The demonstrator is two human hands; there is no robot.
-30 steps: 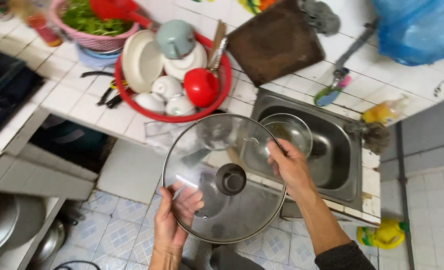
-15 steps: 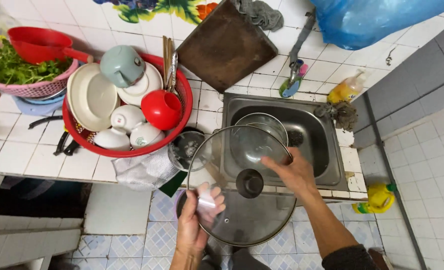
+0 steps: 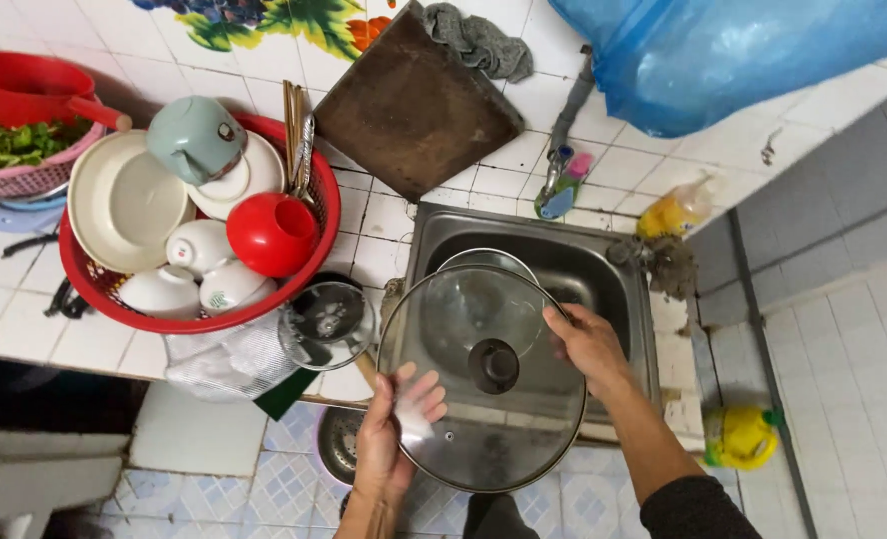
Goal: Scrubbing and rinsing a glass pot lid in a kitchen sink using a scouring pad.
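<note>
Both hands grip the glass pot lid [image 3: 483, 384] over the steel sink [image 3: 618, 299]: left hand [image 3: 396, 429] under its near rim, right hand [image 3: 588, 344] at its far edge; best kept level.

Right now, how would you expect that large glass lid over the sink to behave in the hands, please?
The glass lid looks rigid and probably fragile: clear glass in a metal rim. It may be slippery, since the left hand and right hand grip only its edges above the sink. Being wide and flat, it likely feels fairly heavy.
</note>
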